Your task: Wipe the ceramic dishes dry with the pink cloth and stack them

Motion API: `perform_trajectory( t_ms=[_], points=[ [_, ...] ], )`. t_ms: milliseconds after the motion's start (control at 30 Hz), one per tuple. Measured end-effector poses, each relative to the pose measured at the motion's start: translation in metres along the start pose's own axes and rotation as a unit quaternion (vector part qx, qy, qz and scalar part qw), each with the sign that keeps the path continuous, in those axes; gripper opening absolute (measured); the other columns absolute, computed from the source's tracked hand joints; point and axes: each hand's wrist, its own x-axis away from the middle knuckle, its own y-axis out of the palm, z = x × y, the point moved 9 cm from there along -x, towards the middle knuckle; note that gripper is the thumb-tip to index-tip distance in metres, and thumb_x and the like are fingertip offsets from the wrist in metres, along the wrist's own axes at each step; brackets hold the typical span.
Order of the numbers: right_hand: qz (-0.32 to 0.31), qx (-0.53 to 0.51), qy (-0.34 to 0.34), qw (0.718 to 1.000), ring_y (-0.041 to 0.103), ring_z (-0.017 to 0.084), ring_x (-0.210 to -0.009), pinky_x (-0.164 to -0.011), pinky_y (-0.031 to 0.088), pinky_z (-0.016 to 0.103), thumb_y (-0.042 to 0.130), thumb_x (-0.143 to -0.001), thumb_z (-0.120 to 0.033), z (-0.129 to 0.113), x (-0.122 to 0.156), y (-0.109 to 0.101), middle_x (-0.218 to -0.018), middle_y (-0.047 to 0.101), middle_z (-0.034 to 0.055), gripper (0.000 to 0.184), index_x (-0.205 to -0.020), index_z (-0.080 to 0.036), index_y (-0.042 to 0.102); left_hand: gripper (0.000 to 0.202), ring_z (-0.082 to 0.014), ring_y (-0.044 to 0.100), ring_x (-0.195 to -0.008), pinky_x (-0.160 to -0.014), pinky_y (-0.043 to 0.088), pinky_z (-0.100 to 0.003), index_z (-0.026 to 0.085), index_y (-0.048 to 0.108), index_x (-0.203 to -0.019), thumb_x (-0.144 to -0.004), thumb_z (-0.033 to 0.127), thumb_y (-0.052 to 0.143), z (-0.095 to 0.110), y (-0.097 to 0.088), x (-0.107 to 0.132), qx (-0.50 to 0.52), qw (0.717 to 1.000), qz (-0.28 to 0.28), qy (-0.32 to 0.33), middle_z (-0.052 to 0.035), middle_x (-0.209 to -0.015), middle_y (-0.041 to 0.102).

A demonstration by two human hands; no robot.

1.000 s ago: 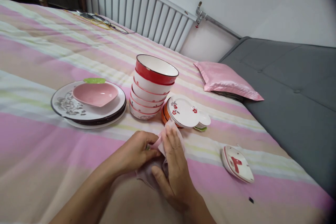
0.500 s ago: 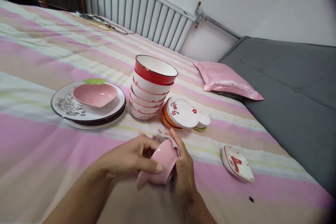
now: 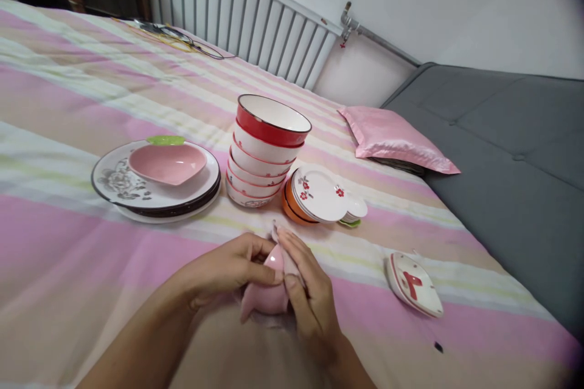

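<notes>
A small pink dish (image 3: 270, 296) is held low over the striped bedspread between both hands. My left hand (image 3: 225, 270) grips its left side, thumb across its underside. My right hand (image 3: 308, 289) presses a pale pink cloth (image 3: 286, 255) against the dish's right side and rim, fingers closed over it. Most of the cloth is hidden under that hand. The bowl stack and the small plates lie just beyond the hands.
A stack of red-and-white bowls (image 3: 264, 152) stands mid-bed. Left of it, a pink heart-shaped dish (image 3: 168, 162) rests on stacked flowered plates (image 3: 119, 185). Small flowered plates (image 3: 319, 196) lean on an orange bowl. A lone red-marked saucer (image 3: 414, 284) lies right. A pink pillow (image 3: 392, 140) borders the grey mattress (image 3: 511, 182).
The pink dish has turned in my hands, from hidden under the cloth to underside showing. My right hand has slid the cloth round over its rim. The other crockery has not moved.
</notes>
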Motion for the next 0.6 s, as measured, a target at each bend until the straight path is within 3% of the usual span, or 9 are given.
perform_trajectory(
  t_ms=[133, 233, 400, 600],
  points=[
    [-0.029, 0.081, -0.092, 0.992, 0.033, 0.02, -0.135, -0.115, 0.023, 0.044, 0.037, -0.093, -0.018, -0.018, 0.002, 0.005, -0.142, 0.044, 0.0031, 0.048, -0.141, -0.023, 0.035, 0.006, -0.0117, 0.053, -0.047, -0.047, 0.038, -0.021, 0.013, 0.06, -0.066, -0.065, 0.019, 0.059, -0.002, -0.005, -0.003, -0.009, 1.0, 0.022, 0.01, 0.0006, -0.053, 0.058],
    [-0.034, 0.114, -0.109, 0.987, 0.035, 0.02, -0.135, -0.115, 0.022, 0.045, 0.04, -0.093, -0.021, -0.023, 0.002, 0.006, -0.14, 0.047, 0.005, 0.047, -0.14, -0.02, 0.036, 0.008, -0.0094, 0.047, -0.036, -0.038, 0.034, -0.019, 0.014, 0.058, -0.069, -0.065, 0.019, 0.054, -0.005, -0.002, -0.005, -0.011, 1.0, 0.017, -0.004, 0.0017, -0.05, 0.056],
    [-0.029, 0.095, -0.04, 0.994, 0.028, 0.021, -0.138, -0.114, 0.024, 0.045, 0.036, -0.095, -0.028, -0.008, -0.003, 0.007, -0.145, 0.04, 0.005, 0.046, -0.141, -0.02, 0.035, 0.016, -0.0074, 0.042, -0.039, -0.036, 0.03, -0.017, 0.016, 0.051, -0.068, -0.067, 0.029, 0.06, 0.0, -0.006, -0.004, -0.036, 0.998, 0.059, 0.013, 0.0047, -0.051, 0.046],
    [0.022, -0.017, 0.109, 0.994, 0.036, 0.017, -0.134, -0.112, 0.031, 0.037, 0.03, -0.098, -0.035, 0.03, 0.0, -0.001, -0.145, 0.041, 0.0028, 0.043, -0.139, -0.026, 0.038, 0.033, -0.0064, 0.038, -0.049, -0.038, 0.027, -0.016, 0.013, 0.055, -0.087, -0.071, 0.038, 0.067, 0.0, -0.003, -0.003, -0.027, 0.999, 0.02, 0.03, 0.0007, -0.067, 0.051]
  ],
)
